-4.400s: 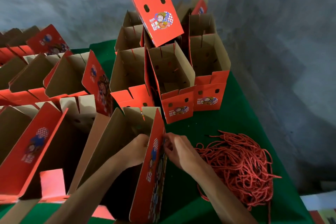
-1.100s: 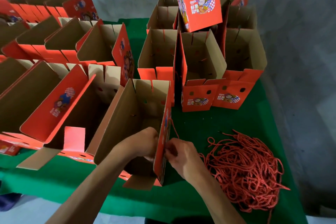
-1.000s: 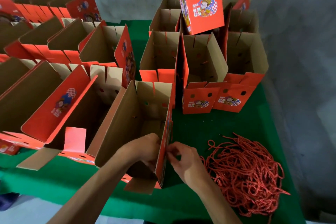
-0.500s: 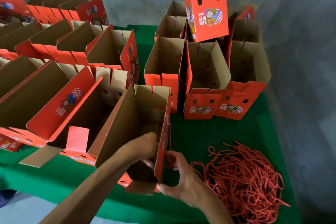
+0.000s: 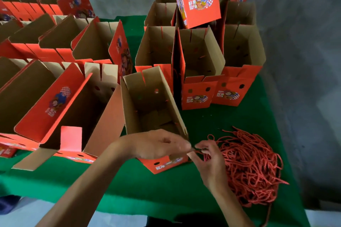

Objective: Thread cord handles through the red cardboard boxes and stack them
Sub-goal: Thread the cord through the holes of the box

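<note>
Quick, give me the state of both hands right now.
Left hand: holds the near edge of the open red box.
Right hand: pinches a red cord beside the cord pile.

bare forearms, no sleeves, left grip (image 5: 158,143), right grip (image 5: 208,160)
</note>
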Motion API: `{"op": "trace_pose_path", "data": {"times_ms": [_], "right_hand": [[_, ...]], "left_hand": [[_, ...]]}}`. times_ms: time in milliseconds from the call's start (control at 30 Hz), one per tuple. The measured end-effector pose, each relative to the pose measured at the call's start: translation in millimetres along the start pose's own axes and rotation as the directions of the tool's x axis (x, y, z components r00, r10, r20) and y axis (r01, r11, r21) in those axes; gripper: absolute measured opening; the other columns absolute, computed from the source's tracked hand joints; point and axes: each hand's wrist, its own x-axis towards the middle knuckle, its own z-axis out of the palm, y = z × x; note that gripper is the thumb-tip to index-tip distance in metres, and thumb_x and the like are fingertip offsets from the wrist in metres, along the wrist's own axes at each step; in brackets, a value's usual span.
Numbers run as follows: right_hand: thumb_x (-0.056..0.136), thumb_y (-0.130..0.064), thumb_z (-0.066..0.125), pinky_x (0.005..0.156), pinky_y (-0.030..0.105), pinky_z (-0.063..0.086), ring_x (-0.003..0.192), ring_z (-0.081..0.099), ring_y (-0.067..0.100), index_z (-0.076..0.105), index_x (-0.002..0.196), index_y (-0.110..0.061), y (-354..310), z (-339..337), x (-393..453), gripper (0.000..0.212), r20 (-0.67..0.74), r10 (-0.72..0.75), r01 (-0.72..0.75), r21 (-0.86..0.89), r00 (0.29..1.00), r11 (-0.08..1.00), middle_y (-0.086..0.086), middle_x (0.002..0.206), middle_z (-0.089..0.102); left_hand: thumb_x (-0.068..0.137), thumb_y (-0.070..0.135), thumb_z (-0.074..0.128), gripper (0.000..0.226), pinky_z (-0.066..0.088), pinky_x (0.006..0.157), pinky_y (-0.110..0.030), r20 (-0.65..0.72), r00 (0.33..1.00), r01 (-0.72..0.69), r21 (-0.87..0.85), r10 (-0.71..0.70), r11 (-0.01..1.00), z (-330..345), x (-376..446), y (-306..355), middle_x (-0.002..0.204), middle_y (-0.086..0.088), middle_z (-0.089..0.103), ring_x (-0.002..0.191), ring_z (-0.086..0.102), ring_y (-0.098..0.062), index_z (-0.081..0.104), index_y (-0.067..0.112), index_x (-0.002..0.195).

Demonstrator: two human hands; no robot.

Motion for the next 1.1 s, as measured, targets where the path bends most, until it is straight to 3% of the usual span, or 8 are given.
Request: {"op": "trace_pose_path", "data": {"times_ms": [133,333,533,767,867,967,1033,1100], "right_hand": [[0.092,-0.055,0.062,0.074,0.022,0.046,0.079,0.061,0.009,0.059,0.077,-0.03,-7.8,0.4,-9.3,0.029,-0.045,0.048,-0.051,-0.077,0.998,0.996,-0.01,0.081,0.062],[0.1,-0.032,0.064,0.094,0.033,0.053,0.119,0.058,0.016,0.068,0.128,-0.022,-1.8,14.1,-35.1,0.03,0.243,-0.4,0.465,-0.359,0.884,0.809,0.004,0.132,0.058],[0.101,-0.032,0.059,0.114,0.035,0.042,0.151,0.034,0.027,0.039,0.151,-0.044,8.0,22.5,-48.7,0.056,0.308,-0.259,0.386,-0.486,0.915,0.785,0.016,0.17,0.013],[0.103,-0.037,0.046,0.118,0.044,0.041,0.147,0.038,0.034,0.035,0.149,-0.048,21.2,-4.3,-9.0,0.048,0.448,-0.147,0.418,-0.6,0.882,0.682,0.017,0.17,0.008],[0.101,-0.031,0.05,0.112,0.048,0.047,0.138,0.049,0.038,0.035,0.147,-0.049,32.4,-6.7,-0.8,0.052,0.458,-0.164,0.453,-0.642,0.873,0.619,0.021,0.166,0.019],[0.102,-0.026,0.045,0.117,0.057,0.034,0.15,0.032,0.046,0.028,0.148,-0.053,38.0,-1.6,0.9,0.055,0.475,-0.095,0.422,-0.652,0.875,0.63,0.018,0.169,0.005],[0.102,-0.021,0.047,0.116,0.062,0.035,0.152,0.026,0.046,0.027,0.146,-0.054,39.1,2.0,-0.3,0.058,0.468,-0.082,0.403,-0.645,0.88,0.649,0.012,0.168,-0.002],[0.097,-0.017,0.057,0.106,0.055,0.052,0.145,0.038,0.041,0.033,0.143,-0.052,40.2,0.9,-1.5,0.063,0.437,-0.152,0.427,-0.644,0.886,0.635,0.015,0.164,0.009]], "left_hand": [[0.085,0.057,0.074,0.076,0.044,0.112,-0.04,-0.006,0.999,0.042,0.301,-0.042,0.953,11.4,20.0,9.1,0.148,0.019,0.049,0.126,0.053,-0.009,0.036,0.047,0.15],[0.097,0.02,0.05,0.019,0.055,0.088,-0.044,-0.244,0.969,0.071,0.466,0.051,0.882,6.8,43.4,13.0,0.109,-0.003,0.069,0.1,0.066,-0.025,0.061,0.017,0.112],[0.108,0.036,0.044,0.031,0.051,0.095,-0.041,-0.26,0.965,0.104,0.522,0.042,0.847,-3.0,53.4,26.3,0.124,-0.003,0.064,0.113,0.063,-0.027,0.053,0.024,0.136],[0.107,0.041,0.05,0.028,0.058,0.082,-0.043,-0.27,0.92,-0.145,0.438,0.284,0.887,-8.7,53.3,41.6,0.092,0.006,0.074,0.084,0.07,-0.012,0.071,0.023,0.101],[0.106,0.039,0.052,0.029,0.06,0.083,-0.032,-0.541,0.725,-0.246,0.376,0.427,0.893,-13.1,43.8,34.1,0.095,0.016,0.075,0.089,0.071,0.002,0.076,0.024,0.103],[0.106,0.034,0.053,0.027,0.055,0.095,-0.029,-0.783,0.304,-0.244,0.487,0.543,0.839,-33.5,25.4,4.4,0.115,0.014,0.071,0.11,0.063,0.007,0.075,0.019,0.111],[0.106,0.031,0.051,0.028,0.049,0.105,-0.038,-0.871,0.09,-0.19,0.462,0.483,0.867,-50.7,17.5,-24.8,0.123,0.005,0.068,0.121,0.059,-0.002,0.071,0.015,0.117],[0.106,0.034,0.049,0.03,0.047,0.107,-0.052,-0.968,0.024,-0.208,0.239,0.249,0.949,-62.4,19.7,-51.3,0.13,-0.003,0.064,0.126,0.057,-0.017,0.065,0.017,0.125]]}}
